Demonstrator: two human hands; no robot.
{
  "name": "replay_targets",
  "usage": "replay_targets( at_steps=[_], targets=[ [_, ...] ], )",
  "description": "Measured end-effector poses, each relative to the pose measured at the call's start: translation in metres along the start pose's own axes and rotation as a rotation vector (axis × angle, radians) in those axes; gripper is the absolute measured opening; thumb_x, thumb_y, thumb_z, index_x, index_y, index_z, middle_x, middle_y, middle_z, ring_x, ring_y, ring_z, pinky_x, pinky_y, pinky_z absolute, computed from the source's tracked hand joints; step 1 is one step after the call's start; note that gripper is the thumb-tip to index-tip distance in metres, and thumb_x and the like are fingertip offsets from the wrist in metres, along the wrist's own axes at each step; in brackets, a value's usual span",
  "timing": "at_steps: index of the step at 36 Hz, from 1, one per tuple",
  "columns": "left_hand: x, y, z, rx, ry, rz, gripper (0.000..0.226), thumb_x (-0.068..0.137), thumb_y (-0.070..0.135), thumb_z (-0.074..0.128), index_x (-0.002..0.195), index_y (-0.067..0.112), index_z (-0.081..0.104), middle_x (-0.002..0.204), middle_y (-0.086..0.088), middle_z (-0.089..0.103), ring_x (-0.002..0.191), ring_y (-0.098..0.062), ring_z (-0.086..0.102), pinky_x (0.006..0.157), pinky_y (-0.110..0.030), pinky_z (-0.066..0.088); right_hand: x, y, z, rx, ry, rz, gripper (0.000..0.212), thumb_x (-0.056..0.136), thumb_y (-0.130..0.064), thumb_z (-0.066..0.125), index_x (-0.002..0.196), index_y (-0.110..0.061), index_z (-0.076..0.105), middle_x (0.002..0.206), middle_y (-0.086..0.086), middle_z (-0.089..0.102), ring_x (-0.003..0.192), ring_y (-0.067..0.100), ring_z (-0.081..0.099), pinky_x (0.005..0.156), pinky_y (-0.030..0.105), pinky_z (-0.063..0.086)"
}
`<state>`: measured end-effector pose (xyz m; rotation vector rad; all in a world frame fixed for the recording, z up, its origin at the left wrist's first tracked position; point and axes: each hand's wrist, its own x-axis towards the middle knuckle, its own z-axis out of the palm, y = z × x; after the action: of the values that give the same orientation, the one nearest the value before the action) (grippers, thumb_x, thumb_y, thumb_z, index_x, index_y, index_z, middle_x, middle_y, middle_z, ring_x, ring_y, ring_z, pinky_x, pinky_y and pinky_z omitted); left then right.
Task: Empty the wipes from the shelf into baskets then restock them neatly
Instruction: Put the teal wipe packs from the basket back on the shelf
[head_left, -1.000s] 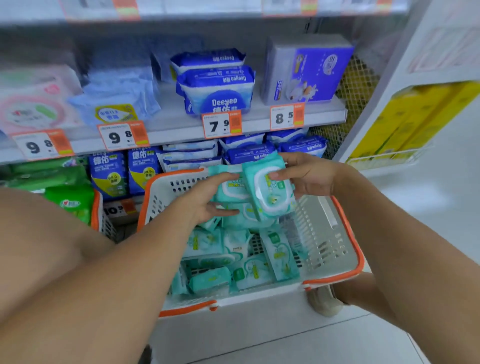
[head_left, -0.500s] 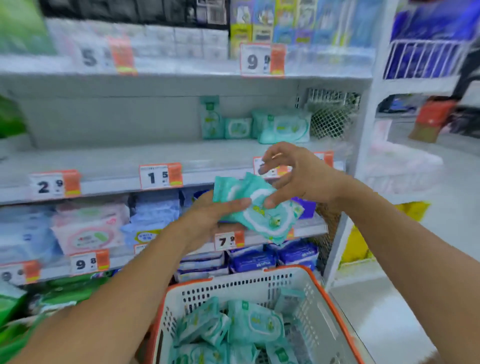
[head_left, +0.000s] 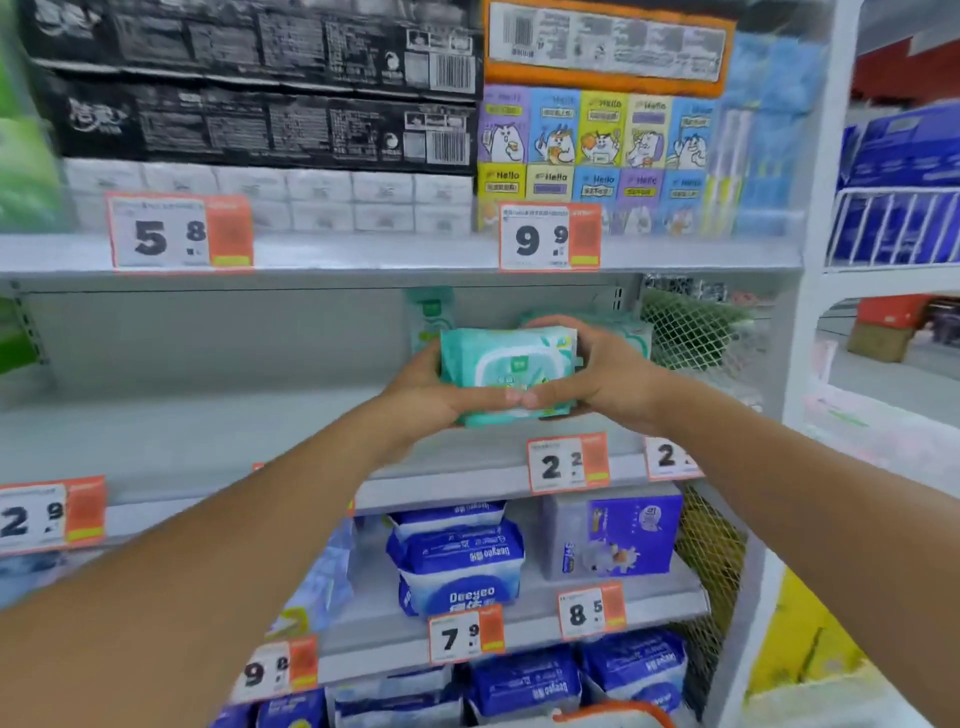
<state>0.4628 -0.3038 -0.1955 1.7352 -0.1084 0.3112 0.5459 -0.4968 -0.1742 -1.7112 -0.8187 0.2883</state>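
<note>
From the head camera, both hands hold a small stack of teal wipes packs (head_left: 506, 366) above the middle shelf (head_left: 208, 431): the left hand (head_left: 434, 392) grips its left edge and underside, the right hand (head_left: 605, 376) wraps the right edge, and their thumbs meet along the front. More teal packs (head_left: 428, 317) stand at the back of that shelf, partly hidden. Price tags on this shelf's lip read "2 2" (head_left: 567, 462) and "2 9" (head_left: 49, 514). The shelf above carries tags "5 8" (head_left: 179, 231) and "9 9" (head_left: 549, 236) beneath colourful "Hello" tissue packs (head_left: 592, 156). Below sit blue "Deeyeo" packs (head_left: 460, 558), with tags "7 9" (head_left: 466, 634) and "8 5" (head_left: 591, 612). An orange basket rim (head_left: 613, 712) shows at the bottom edge.
</note>
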Motion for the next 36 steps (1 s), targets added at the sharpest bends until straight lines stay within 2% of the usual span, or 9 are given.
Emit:
replay_targets(
  at_steps=[4, 7, 10, 12, 15, 20, 32, 34, 36],
  targets=[
    [0.065, -0.049, -0.017, 0.180, 0.017, 0.011, 0.096, 0.050, -0.006, 0.092, 0.131, 0.012, 0.043, 0.119, -0.003, 0.064, 0.103, -0.018, 0.065, 0.084, -0.025, 0.057, 0.068, 0.032, -0.007, -0.520, 0.038, -0.020, 0.103, 0.042, -0.014, 0.098, 0.135, -0.024, 0.055, 0.132, 0.004, 0.058, 0.112, 0.019, 0.059, 0.091, 0.029, 0.052],
    [0.103, -0.084, -0.018, 0.240, -0.066, -0.041, 0.094, 0.062, -0.020, 0.081, 0.137, 0.003, 0.028, 0.116, -0.004, 0.057, 0.103, -0.019, 0.059, 0.079, -0.017, 0.054, 0.111, 0.054, -0.004, -0.770, -0.052, 0.031, 0.097, 0.058, -0.014, 0.095, 0.143, -0.010, 0.048, 0.137, 0.008, 0.056, 0.116, 0.018, 0.056, 0.090, 0.020, 0.043],
    [0.127, -0.110, -0.021, 0.421, -0.135, -0.107, 0.121, 0.057, 0.037, 0.093, 0.146, 0.006, 0.018, 0.140, -0.007, 0.048, 0.121, -0.016, 0.051, 0.106, -0.032, 0.044, 0.143, 0.063, 0.007, -1.091, -0.155, -0.011, 0.101, 0.068, -0.042, 0.088, 0.150, -0.011, 0.039, 0.147, 0.013, 0.047, 0.135, 0.029, 0.046, 0.108, 0.029, 0.039],
    [0.133, -0.115, -0.027, 0.687, -0.249, -0.152, 0.117, 0.069, 0.065, 0.074, 0.155, 0.019, 0.008, 0.156, 0.000, 0.030, 0.138, -0.017, 0.038, 0.118, -0.038, 0.028, 0.163, 0.068, 0.009, -1.216, -0.196, -0.013, 0.105, 0.072, -0.049, 0.084, 0.154, -0.013, 0.029, 0.155, 0.012, 0.038, 0.141, 0.029, 0.039, 0.113, 0.033, 0.035],
    [0.142, -0.116, -0.041, 1.127, -0.352, -0.335, 0.088, 0.088, 0.077, 0.035, 0.155, 0.037, -0.005, 0.164, 0.009, 0.002, 0.151, -0.022, 0.007, 0.122, -0.044, 0.009, 0.186, 0.076, 0.003, -1.281, -0.202, 0.002, 0.099, 0.083, -0.044, 0.076, 0.158, -0.018, 0.015, 0.163, 0.005, 0.024, 0.146, 0.024, 0.031, 0.114, 0.031, 0.032],
    [0.155, -0.114, -0.039, 1.305, -0.430, -0.455, 0.085, 0.091, 0.076, 0.014, 0.154, 0.027, -0.015, 0.163, 0.009, -0.017, 0.151, -0.020, -0.012, 0.121, -0.045, -0.001, 0.222, 0.087, 0.001, -1.351, -0.162, 0.036, 0.091, 0.086, -0.039, 0.075, 0.156, -0.019, 0.021, 0.156, 0.005, 0.036, 0.135, 0.029, 0.045, 0.103, 0.038, 0.044],
    [0.155, -0.118, -0.042, 1.310, -0.409, -0.472, 0.077, 0.095, 0.070, 0.010, 0.156, 0.027, -0.010, 0.163, 0.012, -0.017, 0.151, -0.017, -0.013, 0.122, -0.048, -0.001, 0.242, 0.098, -0.004, -1.360, -0.044, 0.095, 0.093, 0.085, -0.041, 0.075, 0.157, -0.024, 0.019, 0.155, 0.005, 0.040, 0.133, 0.031, 0.048, 0.105, 0.043, 0.045],
    [0.151, -0.109, -0.037, 1.298, -0.369, -0.440, 0.072, 0.099, 0.062, 0.016, 0.158, 0.022, 0.006, 0.166, 0.004, -0.001, 0.152, -0.021, 0.003, 0.122, -0.043, 0.009, 0.226, 0.095, -0.001, -1.363, 0.032, 0.050, 0.088, 0.089, -0.038, 0.071, 0.157, -0.018, 0.018, 0.158, 0.010, 0.032, 0.140, 0.032, 0.039, 0.111, 0.043, 0.038],
    [0.138, -0.089, -0.030, 1.281, -0.282, -0.273, 0.055, 0.104, 0.047, 0.027, 0.140, 0.011, 0.048, 0.150, -0.010, 0.042, 0.135, -0.027, 0.041, 0.109, -0.033, 0.034, 0.194, 0.086, 0.003, -1.261, 0.110, -0.035, 0.079, 0.093, -0.030, 0.067, 0.156, -0.014, 0.023, 0.162, 0.013, 0.023, 0.147, 0.028, 0.027, 0.117, 0.039, 0.030]
  ],
)
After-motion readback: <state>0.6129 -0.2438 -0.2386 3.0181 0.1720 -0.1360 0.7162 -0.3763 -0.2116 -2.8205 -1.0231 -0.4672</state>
